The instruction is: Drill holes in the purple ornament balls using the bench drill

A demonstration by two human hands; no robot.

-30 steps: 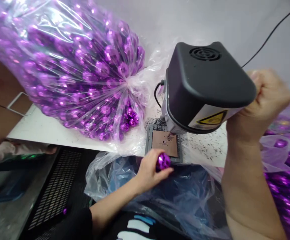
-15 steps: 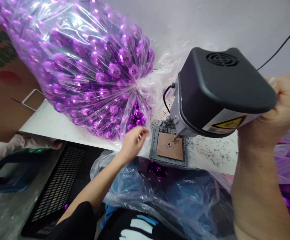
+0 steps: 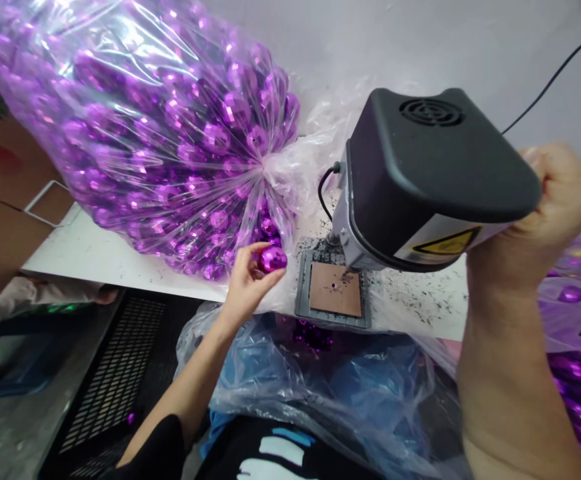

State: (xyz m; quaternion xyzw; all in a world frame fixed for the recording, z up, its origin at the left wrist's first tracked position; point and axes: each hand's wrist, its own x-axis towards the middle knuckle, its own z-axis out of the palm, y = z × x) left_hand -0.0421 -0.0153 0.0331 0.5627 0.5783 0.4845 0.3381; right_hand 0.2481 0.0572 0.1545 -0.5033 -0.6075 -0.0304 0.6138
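Dark flecks littered a white counter before a pale wall as a person's left hand gripped a shiny purple ball between thumb and fingers, near the gathered neck of a bulging clear bag packed with similar balls. The right hand was curled against the side of a black machine bearing a yellow warning label, what it held hidden from view. Near the ball, a square brown plate with a small hole lay on a grey base at the counter's front edge
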